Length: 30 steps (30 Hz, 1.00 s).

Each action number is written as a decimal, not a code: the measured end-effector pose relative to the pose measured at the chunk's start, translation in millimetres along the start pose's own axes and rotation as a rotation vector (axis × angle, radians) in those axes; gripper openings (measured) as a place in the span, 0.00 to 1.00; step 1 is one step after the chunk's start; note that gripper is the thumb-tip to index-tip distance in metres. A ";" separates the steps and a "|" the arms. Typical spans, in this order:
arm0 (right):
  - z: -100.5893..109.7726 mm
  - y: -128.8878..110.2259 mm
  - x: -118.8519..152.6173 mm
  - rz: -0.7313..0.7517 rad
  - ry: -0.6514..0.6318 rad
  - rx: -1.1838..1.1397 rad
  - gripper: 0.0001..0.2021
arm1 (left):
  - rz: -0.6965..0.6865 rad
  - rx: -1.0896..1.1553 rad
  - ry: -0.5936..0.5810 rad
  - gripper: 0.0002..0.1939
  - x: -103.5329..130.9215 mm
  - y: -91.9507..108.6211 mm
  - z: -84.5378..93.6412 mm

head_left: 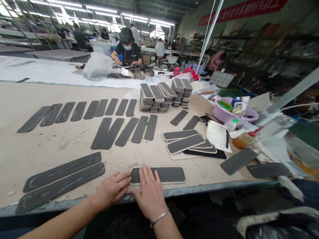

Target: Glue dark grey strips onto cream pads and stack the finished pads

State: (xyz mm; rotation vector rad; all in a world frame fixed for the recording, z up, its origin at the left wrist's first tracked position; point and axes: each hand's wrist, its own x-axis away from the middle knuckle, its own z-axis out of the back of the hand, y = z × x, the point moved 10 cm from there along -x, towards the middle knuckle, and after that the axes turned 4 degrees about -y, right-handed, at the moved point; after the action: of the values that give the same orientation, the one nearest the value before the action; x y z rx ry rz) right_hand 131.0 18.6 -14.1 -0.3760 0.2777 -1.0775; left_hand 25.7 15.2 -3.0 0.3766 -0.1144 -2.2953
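Observation:
A long grey piece with a pale border (169,175) lies flat near the table's front edge. My right hand (149,190), with a bracelet at the wrist, rests on its left part, fingers stretched out and pressed down. At its left end, my left hand (112,188) has its fingers bent together on the piece's edge; what they pinch, if anything, is hidden. Two long grey strips with shiny streaks (63,171) lie left of my hands. Behind them are several shorter grey pieces (102,134) in rows. To the right, bordered pieces (185,143) overlap in a loose pile.
Tall stacks of bordered pieces (156,98) stand at the back. A purple basin (221,114), an open notebook (217,135) and a bottle of amber liquid (242,140) are at the right. Across the table, a person (129,53) works beside a clear plastic bag (98,66).

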 end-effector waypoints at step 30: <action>40.9 140.6 52.0 -0.332 0.149 0.214 0.34 | 0.025 0.069 -0.411 0.39 -74.6 62.6 -55.2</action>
State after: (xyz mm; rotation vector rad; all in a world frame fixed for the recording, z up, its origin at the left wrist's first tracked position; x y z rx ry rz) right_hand 283.1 37.9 -39.3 -0.1510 0.2336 -1.4510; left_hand 134.4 28.8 -25.7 -0.0675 -0.4015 -2.3181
